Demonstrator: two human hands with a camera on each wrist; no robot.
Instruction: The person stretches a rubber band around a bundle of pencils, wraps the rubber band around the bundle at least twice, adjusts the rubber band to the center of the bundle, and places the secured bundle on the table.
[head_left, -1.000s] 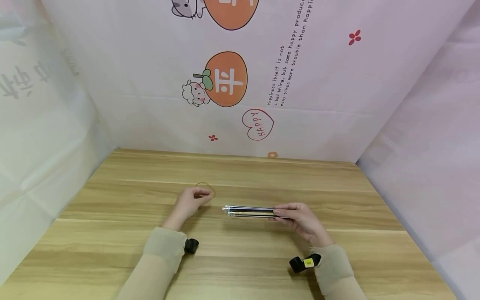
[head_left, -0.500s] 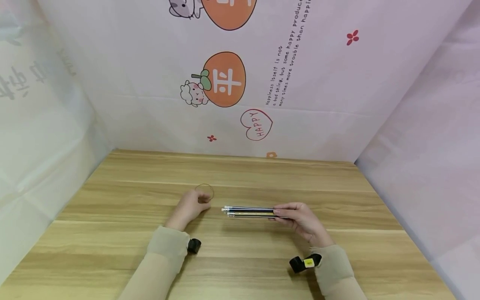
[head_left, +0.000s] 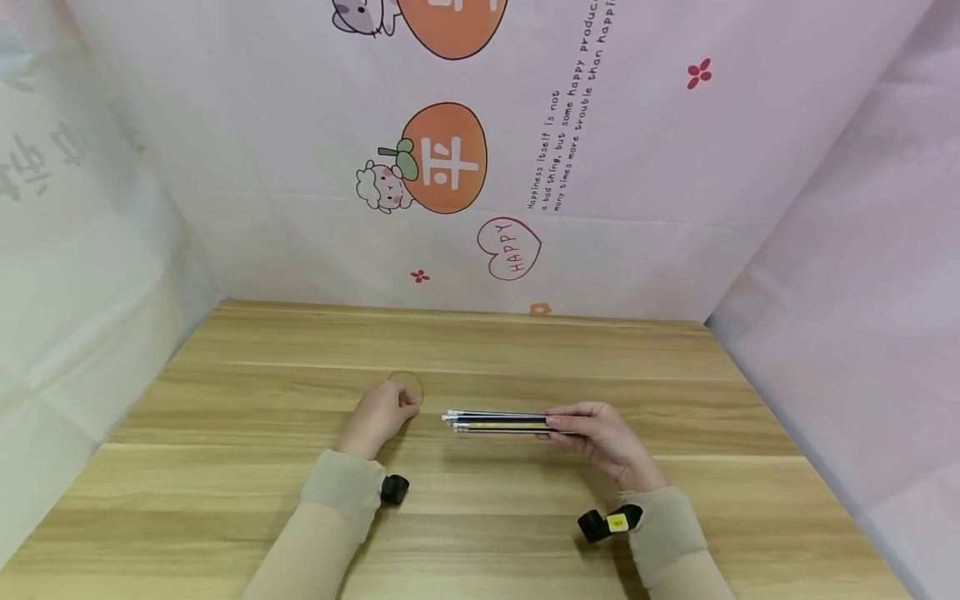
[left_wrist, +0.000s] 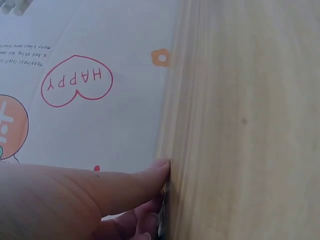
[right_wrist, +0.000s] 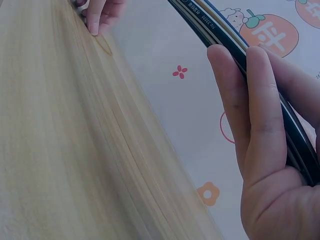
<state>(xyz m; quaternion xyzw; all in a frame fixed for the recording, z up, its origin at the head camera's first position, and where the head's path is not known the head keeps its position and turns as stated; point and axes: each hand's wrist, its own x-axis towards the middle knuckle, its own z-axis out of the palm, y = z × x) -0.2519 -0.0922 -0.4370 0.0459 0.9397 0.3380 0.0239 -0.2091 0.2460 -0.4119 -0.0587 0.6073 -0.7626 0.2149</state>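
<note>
In the head view my left hand (head_left: 378, 417) is low over the table, its thumb and finger pinching a thin rubber band (head_left: 422, 390). The loop stands out beyond the fingertips, and the right wrist view shows it as a yellowish ring (right_wrist: 110, 50). A bundle of several pencils (head_left: 498, 423) lies level in my right hand (head_left: 600, 437), which grips it near one end between thumb and fingers. Their white eraser ends point left, towards my left hand, with a small gap between. Up close, the pencils (right_wrist: 222, 37) are dark and gold with printed lettering.
The wood-grain table (head_left: 480, 508) spreads under both hands. White printed cloth (head_left: 622, 250) rises at its back edge, and more cloth hangs on the left and right sides. A black wrist camera (head_left: 393, 490) sits on each wrist.
The left hand has shifted slightly, and its fingers have drawn together on the rubber band, which has turned a little. The right hand and pencils have stayed nearly in place.
</note>
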